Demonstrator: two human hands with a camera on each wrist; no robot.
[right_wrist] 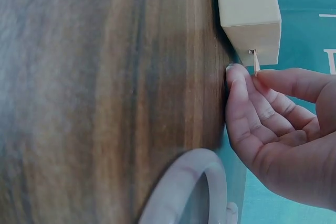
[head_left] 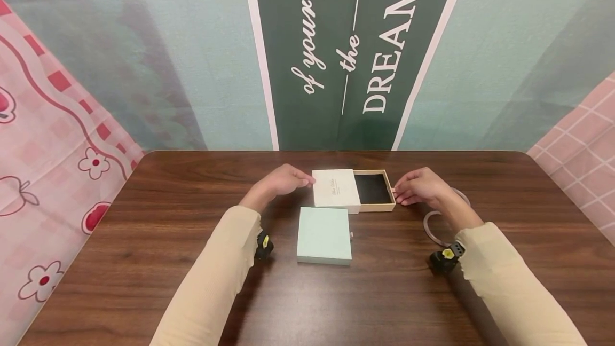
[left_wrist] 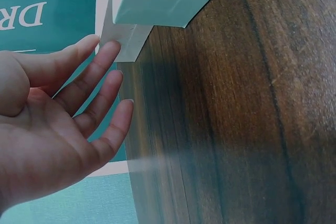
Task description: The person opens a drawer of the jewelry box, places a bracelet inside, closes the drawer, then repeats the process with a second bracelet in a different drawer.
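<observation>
A white drawer-style gift box [head_left: 335,188] lies near the back of the table, its black-lined drawer [head_left: 373,189] pulled partway out to the right. My left hand [head_left: 283,179] is at the sleeve's left edge. In the left wrist view, the thumb and index fingertip pinch that edge, while the other fingers are spread and loosely bent. On the opposite side my right hand [head_left: 420,186] pinches the drawer's small pull tab [right_wrist: 256,61] between thumb and fingers. A closed mint-green box [head_left: 324,234] with a small tab on its right side lies in front of the white box.
Beneath and beside my right forearm lie pale pinkish bangles [head_left: 434,229], partly hidden by the arm. The brown wooden table [head_left: 384,303] meets a green printed cloth backdrop [head_left: 317,127] at its back edge. Pink patterned cloths [head_left: 53,175] hang at the sides.
</observation>
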